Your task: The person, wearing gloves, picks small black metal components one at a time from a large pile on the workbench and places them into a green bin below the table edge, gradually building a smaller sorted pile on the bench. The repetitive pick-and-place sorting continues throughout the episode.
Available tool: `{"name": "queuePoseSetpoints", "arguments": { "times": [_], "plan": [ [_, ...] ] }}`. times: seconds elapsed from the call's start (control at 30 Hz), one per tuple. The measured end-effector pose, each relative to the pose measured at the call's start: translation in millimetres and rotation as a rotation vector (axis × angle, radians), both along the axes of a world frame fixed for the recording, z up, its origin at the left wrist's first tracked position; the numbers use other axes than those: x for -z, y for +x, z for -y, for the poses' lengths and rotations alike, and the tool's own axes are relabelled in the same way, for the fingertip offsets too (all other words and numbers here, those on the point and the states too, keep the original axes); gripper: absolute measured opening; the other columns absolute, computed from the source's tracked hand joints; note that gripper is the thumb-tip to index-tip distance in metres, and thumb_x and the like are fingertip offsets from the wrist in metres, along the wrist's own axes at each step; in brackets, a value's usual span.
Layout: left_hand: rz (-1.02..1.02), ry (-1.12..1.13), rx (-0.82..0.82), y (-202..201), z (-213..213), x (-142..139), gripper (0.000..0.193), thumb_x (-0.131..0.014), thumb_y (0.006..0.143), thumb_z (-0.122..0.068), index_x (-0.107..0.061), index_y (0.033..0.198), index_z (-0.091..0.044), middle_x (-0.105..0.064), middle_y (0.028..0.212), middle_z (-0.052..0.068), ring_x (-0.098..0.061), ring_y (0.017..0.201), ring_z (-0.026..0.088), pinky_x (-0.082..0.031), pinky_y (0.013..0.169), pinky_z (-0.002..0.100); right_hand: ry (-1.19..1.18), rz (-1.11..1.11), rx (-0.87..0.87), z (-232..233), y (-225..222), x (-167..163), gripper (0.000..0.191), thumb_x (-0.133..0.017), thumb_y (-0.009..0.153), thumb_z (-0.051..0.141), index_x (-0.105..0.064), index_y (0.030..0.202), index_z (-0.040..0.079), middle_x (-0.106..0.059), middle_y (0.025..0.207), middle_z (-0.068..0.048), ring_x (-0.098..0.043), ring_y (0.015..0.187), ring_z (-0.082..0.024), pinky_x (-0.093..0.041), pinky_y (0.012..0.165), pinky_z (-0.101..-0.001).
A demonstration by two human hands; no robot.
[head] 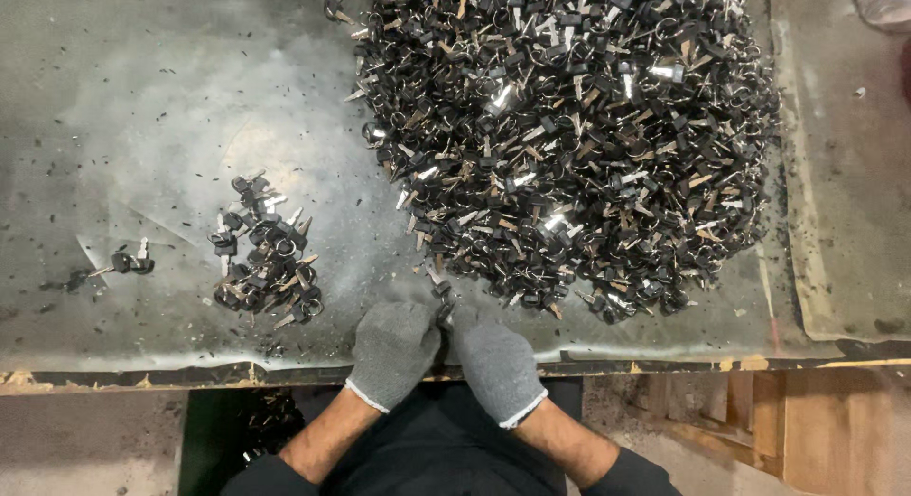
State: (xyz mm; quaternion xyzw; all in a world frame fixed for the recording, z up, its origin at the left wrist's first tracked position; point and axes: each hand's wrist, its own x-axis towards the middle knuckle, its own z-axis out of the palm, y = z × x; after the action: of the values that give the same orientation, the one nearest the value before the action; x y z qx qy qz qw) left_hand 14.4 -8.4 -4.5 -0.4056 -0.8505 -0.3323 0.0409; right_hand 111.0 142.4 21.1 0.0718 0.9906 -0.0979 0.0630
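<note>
A small key piece (444,312) sits pinched between the two gloved hands at the near edge of the table (171,107), just short of the big pile. The left hand (394,349) and the right hand (495,361) meet at their fingertips over it, fingers bunched and pressed together around the piece; most of it is hidden by the grey gloves, so its exact shape cannot be told. Both hands lie right on the table's front lip, wrists hanging off toward the person's dark lap.

The big pile (569,135) of black-headed keys and rings spreads from just beyond the fingertips to the far edge of the view and almost to the table's right margin, where a pale strip (845,173) of surface runs beside it. A few loose keys trail from the pile's near rim toward the hands.

To the left, well apart from the hands, lies a small heap (266,259) of the same keys, and farther left a stray pair (128,262) near the table's left side. Between small heap and big pile the dusty grey top is bare apart from specks, and a wide bare stretch lies behind the small heap. The front edge (664,363) is chipped and worn.
</note>
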Motion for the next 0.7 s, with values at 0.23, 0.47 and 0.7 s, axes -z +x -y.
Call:
{"name": "queuePoseSetpoints", "arguments": {
  "times": [0.23, 0.47, 0.7],
  "plan": [
    [-0.066, 0.061, 0.011, 0.6, 3.1, -4.4, 0.013, -0.074, 0.074, -0.012, -0.069, 0.086, -0.010, -0.064, 0.070, 0.013, -0.064, 0.066, 0.035, -0.050, 0.061, 0.051, -0.371, -0.080, -0.062, -12.8, -17.0, -16.4, 0.050, -0.064, 0.090, 0.018, -0.052, 0.133, -0.005, -0.068, 0.104, -0.028, -0.072, 0.080, -0.040, -0.060, 0.065, -0.0481],
    [0.008, -0.050, -0.066, -7.3, 7.7, -22.9, 0.016, -0.081, 0.076, -0.021, -0.069, 0.078, -0.010, -0.062, 0.060, 0.012, -0.062, 0.056, 0.033, -0.049, 0.056, 0.050, -0.364, 0.167, 0.085, -15.6, -20.1, -26.0, 0.043, -0.067, 0.090, 0.020, -0.054, 0.129, 0.004, -0.071, 0.103, -0.019, -0.073, 0.085, -0.036, -0.060, 0.070, -0.0471],
    [-0.292, -0.201, -0.385, -34.0, 72.1, -28.8, 0.040, -0.079, 0.070, -0.025, -0.075, 0.108, -0.013, -0.075, 0.112, 0.009, -0.067, 0.110, 0.032, -0.051, 0.098, 0.050, -0.526, -0.087, 0.364, -38.5, 31.7, -37.7, 0.028, -0.069, 0.089, 0.016, -0.063, 0.116, 0.011, -0.074, 0.090, -0.013, -0.074, 0.078, -0.030, -0.058, 0.066, -0.0421]
  ]
}}
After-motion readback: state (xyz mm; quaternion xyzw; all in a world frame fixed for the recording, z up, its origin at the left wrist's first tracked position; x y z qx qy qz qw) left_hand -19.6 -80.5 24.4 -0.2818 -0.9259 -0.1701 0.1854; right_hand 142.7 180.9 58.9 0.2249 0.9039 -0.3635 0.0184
